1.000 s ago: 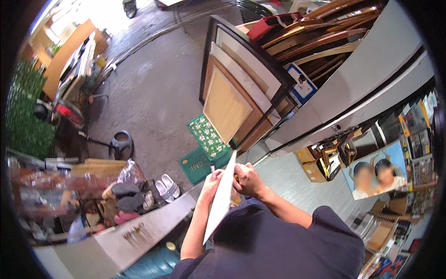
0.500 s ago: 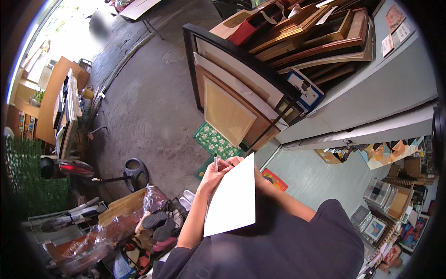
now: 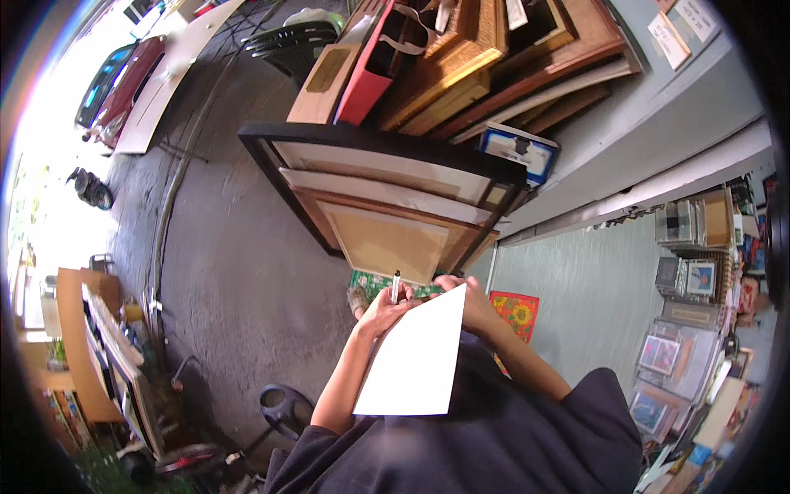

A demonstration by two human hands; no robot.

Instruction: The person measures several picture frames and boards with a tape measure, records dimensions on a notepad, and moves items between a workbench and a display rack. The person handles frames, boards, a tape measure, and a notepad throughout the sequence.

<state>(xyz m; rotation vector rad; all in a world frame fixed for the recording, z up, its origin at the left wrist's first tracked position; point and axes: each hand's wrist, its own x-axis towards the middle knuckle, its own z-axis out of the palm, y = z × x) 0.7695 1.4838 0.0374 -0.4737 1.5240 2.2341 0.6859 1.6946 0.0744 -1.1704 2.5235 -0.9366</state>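
My left hand point(image 3: 383, 313) is closed round a pen point(image 3: 396, 288) with a pale barrel and a dark tip, which points upward. A blank white sheet point(image 3: 411, 362), stiff and flat-looking, slants between my forearms; its left edge meets my left hand. Just beyond the sheet's top corner is my right hand point(image 3: 462, 285), partly covered by the sheet. Its fingers are blurred and look bent, and I cannot make out whether they grip anything. A small gap separates the two hands.
Ahead leans a stack of frames behind a large black frame point(image 3: 370, 136), with gilded frames point(image 3: 461, 58) beyond. A sunflower mat point(image 3: 517, 314) lies at right. Small framed pictures point(image 3: 660, 354) stand far right. At lower left are a dark round stand base point(image 3: 285, 409) and leaning boards point(image 3: 115, 362).
My view has swung, so the frame stack appears nearer and lower-left items have slid down. My right hand has moved apart from my left. The pen stays in my left hand.
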